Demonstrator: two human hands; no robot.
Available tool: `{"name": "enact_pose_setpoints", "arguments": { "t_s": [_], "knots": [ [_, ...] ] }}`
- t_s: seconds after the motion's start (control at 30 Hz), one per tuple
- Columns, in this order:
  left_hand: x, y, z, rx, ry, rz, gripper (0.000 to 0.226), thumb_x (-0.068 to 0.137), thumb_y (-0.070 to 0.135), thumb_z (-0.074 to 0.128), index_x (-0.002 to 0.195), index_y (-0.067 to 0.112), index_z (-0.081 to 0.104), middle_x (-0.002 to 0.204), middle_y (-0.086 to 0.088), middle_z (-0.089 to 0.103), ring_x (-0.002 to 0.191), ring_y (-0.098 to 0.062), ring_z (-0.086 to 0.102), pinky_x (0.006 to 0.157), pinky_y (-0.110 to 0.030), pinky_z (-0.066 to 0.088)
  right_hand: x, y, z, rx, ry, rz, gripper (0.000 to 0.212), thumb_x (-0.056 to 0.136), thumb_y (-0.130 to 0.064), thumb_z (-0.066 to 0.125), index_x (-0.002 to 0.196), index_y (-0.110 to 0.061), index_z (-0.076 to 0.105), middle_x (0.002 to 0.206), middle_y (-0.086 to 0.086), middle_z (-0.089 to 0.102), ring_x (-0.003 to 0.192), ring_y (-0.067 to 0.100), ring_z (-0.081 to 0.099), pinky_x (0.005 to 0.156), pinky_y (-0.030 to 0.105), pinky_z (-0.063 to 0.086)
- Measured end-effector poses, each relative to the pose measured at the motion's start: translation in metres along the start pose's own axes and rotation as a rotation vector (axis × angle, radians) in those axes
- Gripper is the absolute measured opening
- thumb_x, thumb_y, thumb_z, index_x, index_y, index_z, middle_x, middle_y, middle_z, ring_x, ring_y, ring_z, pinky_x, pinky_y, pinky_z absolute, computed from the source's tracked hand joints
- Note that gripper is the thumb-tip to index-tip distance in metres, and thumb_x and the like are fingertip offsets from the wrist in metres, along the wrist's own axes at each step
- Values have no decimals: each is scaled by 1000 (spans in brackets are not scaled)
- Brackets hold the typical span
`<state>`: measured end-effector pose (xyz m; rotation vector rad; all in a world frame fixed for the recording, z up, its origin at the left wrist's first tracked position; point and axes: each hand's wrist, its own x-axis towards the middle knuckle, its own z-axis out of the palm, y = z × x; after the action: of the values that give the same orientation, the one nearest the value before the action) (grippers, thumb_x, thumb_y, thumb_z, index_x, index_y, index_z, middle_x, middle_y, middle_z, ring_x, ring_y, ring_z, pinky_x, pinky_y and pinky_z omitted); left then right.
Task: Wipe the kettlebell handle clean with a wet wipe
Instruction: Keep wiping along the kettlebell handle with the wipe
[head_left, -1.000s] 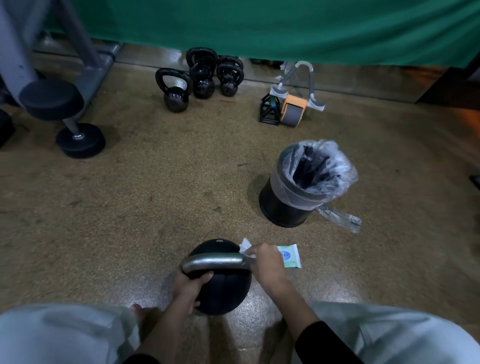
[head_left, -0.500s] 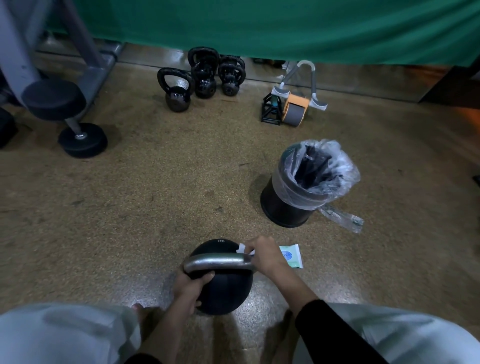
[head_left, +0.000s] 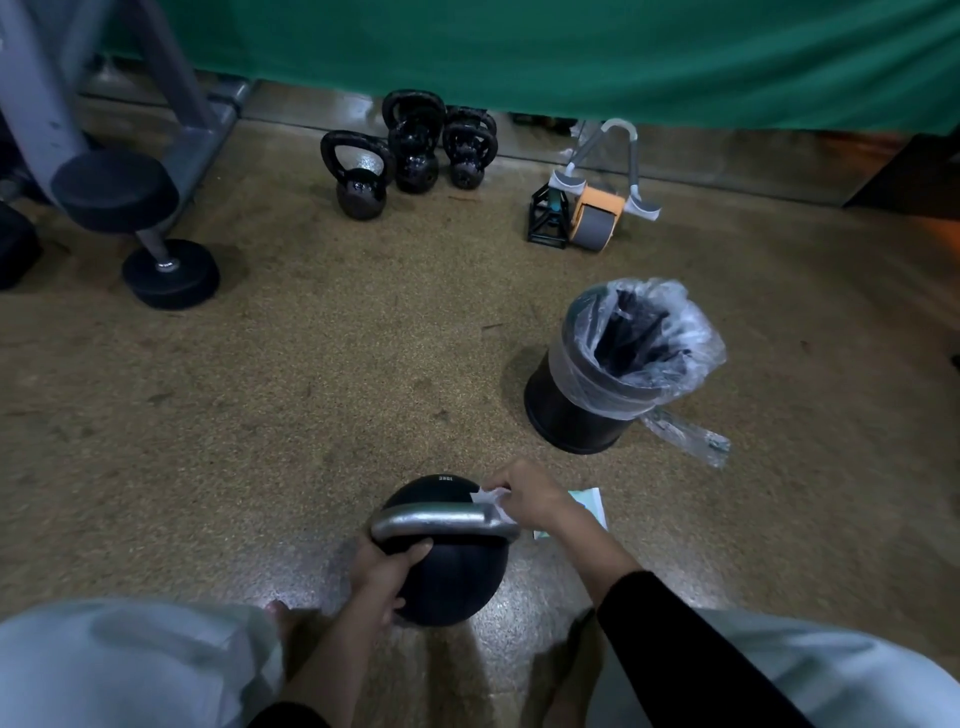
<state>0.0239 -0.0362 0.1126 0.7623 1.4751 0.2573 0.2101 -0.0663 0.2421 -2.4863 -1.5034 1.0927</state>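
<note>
**Clearance around work area**

Noted open floor (head_left: 311, 389) across centre of frame. Blocked at centre right by lined bin (head_left: 576, 421), at lower centre by kettlebell (head_left: 452, 577), wipe packet (head_left: 592, 501) just right of it. Obstructed along upper edge by small kettlebells (head_left: 361, 197), dumbbell (head_left: 171, 273) upper left.

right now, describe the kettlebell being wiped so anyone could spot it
From the lined black bin, look nearer and to its left: the kettlebell sits there. Its handle is silver; the small kettlebells by the green curtain are all black.

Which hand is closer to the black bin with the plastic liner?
Right. The right hand holds a wipe at the kettlebell handle end nearest the bin; the left hand holds the kettlebell on the far side.
</note>
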Motion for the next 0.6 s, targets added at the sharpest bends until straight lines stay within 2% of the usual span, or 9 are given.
{"name": "enact_pose_setpoints", "arguments": {
  "t_s": [0.17,0.33,0.47,0.6],
  "knots": [
    [-2,0,0,-6,-5,6,68,73,18,83,128,25,43,118,-4,55,117,-36,50,75,-47,50,-1,0,-2,21,-3,-31,32,85,-2,51,103,-13,74,113,5,70,105,20,63,90,28,50],
    [-1,0,-2,18,13,7,68,71,22,85,125,25,45,117,-7,59,104,-31,52,70,-43,53,2,12,-5,7,-13,-4,25,90,-9,51,98,-13,74,110,4,70,98,18,61,75,20,39],
    [0,1,-1,16,12,8,69,71,22,84,127,24,44,118,-7,57,104,-31,51,68,-42,52,8,0,-2,16,-72,-22,24,93,-13,48,98,-10,72,109,6,68,99,20,60,74,20,36],
    [0,-1,0,-1,2,8,67,72,21,84,126,25,45,117,-7,57,104,-31,51,71,-43,51,4,-1,1,-11,-17,-78,23,90,-8,54,99,-13,74,108,6,70,103,21,61,77,20,39]
  ]
}}
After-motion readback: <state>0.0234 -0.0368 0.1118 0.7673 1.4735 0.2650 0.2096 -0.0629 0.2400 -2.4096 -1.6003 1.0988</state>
